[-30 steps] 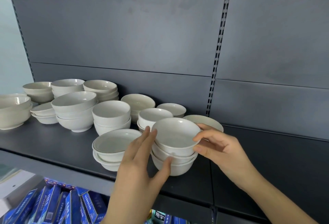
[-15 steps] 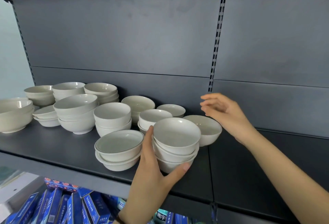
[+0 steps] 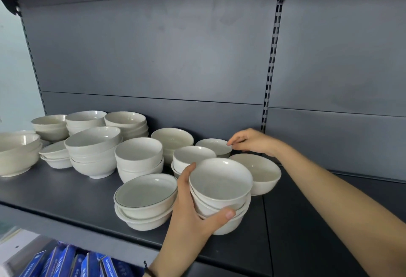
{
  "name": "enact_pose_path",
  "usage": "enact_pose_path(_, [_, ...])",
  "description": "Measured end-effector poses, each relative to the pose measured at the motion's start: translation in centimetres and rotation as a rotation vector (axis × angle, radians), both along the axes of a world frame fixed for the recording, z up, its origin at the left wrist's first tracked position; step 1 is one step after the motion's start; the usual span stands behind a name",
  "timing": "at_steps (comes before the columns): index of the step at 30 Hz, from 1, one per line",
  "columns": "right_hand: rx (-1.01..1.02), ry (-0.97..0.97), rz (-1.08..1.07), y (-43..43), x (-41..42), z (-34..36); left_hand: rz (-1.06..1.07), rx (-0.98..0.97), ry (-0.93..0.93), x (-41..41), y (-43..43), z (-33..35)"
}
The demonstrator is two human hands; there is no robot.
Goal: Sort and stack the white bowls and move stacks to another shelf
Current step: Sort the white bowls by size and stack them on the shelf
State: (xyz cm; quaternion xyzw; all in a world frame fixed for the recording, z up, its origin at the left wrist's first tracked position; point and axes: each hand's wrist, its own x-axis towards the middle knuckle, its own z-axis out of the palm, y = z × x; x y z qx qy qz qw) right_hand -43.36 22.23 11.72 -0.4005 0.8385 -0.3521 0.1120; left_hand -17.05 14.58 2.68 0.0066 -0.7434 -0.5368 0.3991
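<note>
cupping the front stack of 3 bowls (image 3: 220, 186), the left hand (image 3: 189, 213) is wrapped round its left side, thumb across the front wall of the lower bowls and fingers curved up by the top rim. the stack is seen near the front edge of the dark shelf (image 3: 66, 195). the right hand (image 3: 254, 142) is stretched to the back, its curled fingertips set at the right edge of a small shallow bowl (image 3: 214, 146); whether that rim is pinched or only touched cannot be told. a single deeper bowl (image 3: 263, 173) is placed just beside the stack on its right, a green-rimmed pair (image 3: 145, 195) just beside it on its left. sorting and stacking is judged to be the step in hand: the stack is steadied while a further bowl is reached for. for the next move, a firm hold on the small bowl's rim would be called for, then a lift clear of its neighbours before it is nested on a matching stack.
</note>
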Motion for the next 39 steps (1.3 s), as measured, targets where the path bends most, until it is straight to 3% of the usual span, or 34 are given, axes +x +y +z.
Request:
enact_pose_path(8, [0.065,-0.006,0.043,-0.4,-2.5,-1.5,0.011,-0.022,0.018,-0.3,-0.2,0.1])
enact_pose_path(16, [-0.025,-0.028,0.137,-0.5,-2.9,-2.0,0.000,-0.019,-0.025,-0.1,-0.1,0.2])
enact_pose_path(26, [0.085,0.016,0.132,-0.8,-2.5,-1.7,-0.006,-0.004,-0.030,0.1,-0.1,0.3])
enact_pose_path(32, [-0.150,-0.057,0.175,-1.0,-2.3,-2.3,0.005,-0.036,-0.026,0.1,0.0,0.2])
enact_pose_path(39, [-0.474,-0.189,0.065,-0.8,-1.4,-1.7,-0.013,-0.025,-0.042,0.2,-0.2,0.0])
